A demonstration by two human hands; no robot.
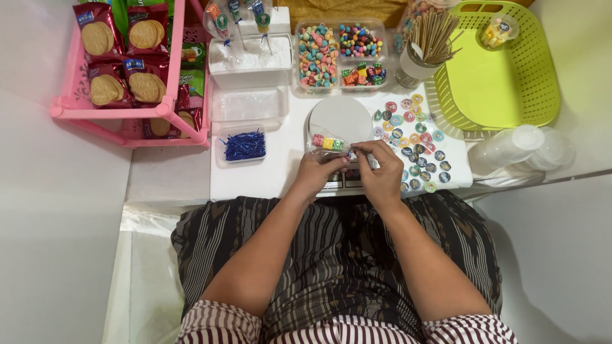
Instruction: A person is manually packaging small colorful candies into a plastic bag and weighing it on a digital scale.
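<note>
A small clear bag with a few coloured candies (326, 144) lies on its side in front of the round white scale plate (340, 119). My left hand (319, 171) holds the bag from below near its neck. My right hand (381, 171) pinches the bag's twisted end with thumb and fingertips. Both hands rest over the front of the scale on the low white table (255, 178). My legs in dark patterned cloth fill the foreground.
A clear tray of blue twist ties (243, 146) sits to the left. Round colourful stickers (417, 140) lie to the right. Behind are candy boxes (338, 54), a cup of wooden sticks (427, 48), a green basket (503, 76), clear lids (526, 148) and a pink rack of biscuit packs (127, 64).
</note>
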